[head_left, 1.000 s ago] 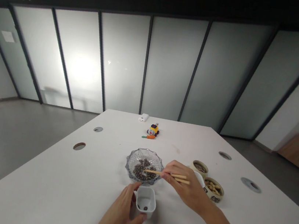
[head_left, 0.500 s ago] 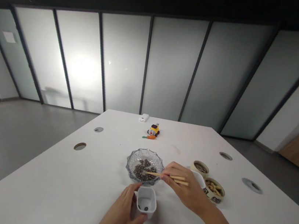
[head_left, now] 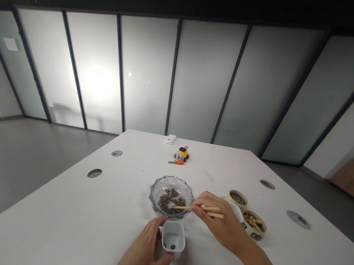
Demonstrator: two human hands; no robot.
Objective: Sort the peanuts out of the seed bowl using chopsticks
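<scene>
A small white square cup [head_left: 174,229] is gripped at its left side by my left hand [head_left: 149,248], thumb in front and fingers behind. A few dark seed-like pieces [head_left: 173,247] lie on the cup's bottom. My right hand [head_left: 217,219] holds a pair of wooden chopsticks [head_left: 188,207], their tips down in a scalloped clear glass bowl [head_left: 174,182] just beyond the cup. Dark, mottled seed-like pieces [head_left: 167,202] are heaped in that bowl. Whether the tips pinch a piece I cannot tell.
Right of the bowl stand a round pot of dark pieces [head_left: 237,197], a pot of peanuts [head_left: 254,222] and a white container [head_left: 236,212] partly behind my right hand. Farther back are a yellow toy car [head_left: 182,153], an orange-green toy [head_left: 176,162] and a white box [head_left: 170,139].
The chopstick tips have shifted slightly toward me inside the glass bowl, and my right hand has moved very little. My left hand and the cup have stayed in place.
</scene>
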